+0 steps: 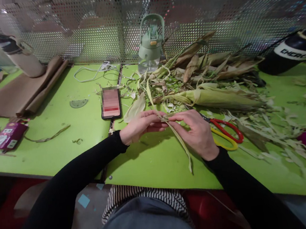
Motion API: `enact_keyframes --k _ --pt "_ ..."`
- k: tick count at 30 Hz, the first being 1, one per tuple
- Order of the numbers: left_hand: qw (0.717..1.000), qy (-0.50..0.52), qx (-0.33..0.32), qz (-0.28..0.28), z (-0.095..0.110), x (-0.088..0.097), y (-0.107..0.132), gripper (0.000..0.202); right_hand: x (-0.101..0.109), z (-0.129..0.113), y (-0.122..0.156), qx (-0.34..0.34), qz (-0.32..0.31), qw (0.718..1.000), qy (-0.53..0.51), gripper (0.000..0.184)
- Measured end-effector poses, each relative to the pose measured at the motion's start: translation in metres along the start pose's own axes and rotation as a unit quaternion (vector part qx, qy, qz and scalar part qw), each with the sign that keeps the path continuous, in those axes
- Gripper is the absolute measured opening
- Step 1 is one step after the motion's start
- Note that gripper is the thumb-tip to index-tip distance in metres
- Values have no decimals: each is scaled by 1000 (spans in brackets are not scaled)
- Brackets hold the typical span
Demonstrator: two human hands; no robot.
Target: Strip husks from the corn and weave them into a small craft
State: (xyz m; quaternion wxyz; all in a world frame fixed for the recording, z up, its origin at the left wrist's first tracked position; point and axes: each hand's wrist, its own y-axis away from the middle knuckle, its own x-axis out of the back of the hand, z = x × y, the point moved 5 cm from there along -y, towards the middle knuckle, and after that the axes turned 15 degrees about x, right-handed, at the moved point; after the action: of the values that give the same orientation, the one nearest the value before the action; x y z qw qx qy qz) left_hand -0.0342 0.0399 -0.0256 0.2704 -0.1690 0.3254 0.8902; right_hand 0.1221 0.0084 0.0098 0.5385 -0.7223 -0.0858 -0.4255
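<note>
Above the green table [145, 163], my left hand [145, 123] and my right hand [194, 130] meet, both closed on a pale corn husk strip [181, 144]. One end of the strip hangs down toward the table's front edge, while another length rises past my left fingertips. The fingers partly hide where the strip crosses or is knotted. Scissors [229, 131] with red and yellow handles lie beside my right hand, their blades mostly covered by it. Just beyond my hands rests a husk-wrapped corn ear or husk bundle [212, 98].
Husks and scraps [192, 69] heap at the back. A green-lidded bottle [151, 42] stands behind them, a black bottle [290, 51] at right. To the left are a phone [110, 103], a protractor [79, 103], a white cable [87, 76], brown paper [19, 95] and a purple packet [7, 136].
</note>
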Motion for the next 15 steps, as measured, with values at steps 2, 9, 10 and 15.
enact_keyframes --k 2,9,10,15 --pt "1000 -6 4 -2 -1 -2 0 8 2 -1 1 21 -5 1000 15 11" --pt "1000 4 9 -25 -3 -6 2 4 5 -11 -3 88 -57 993 52 21" --pt "1000 3 10 -29 -3 -6 1 4 5 -11 -4 92 -61 993 50 21" --pt "999 32 -17 -29 0 -1 -1 10 6 -10 -5 76 -27 995 61 18"
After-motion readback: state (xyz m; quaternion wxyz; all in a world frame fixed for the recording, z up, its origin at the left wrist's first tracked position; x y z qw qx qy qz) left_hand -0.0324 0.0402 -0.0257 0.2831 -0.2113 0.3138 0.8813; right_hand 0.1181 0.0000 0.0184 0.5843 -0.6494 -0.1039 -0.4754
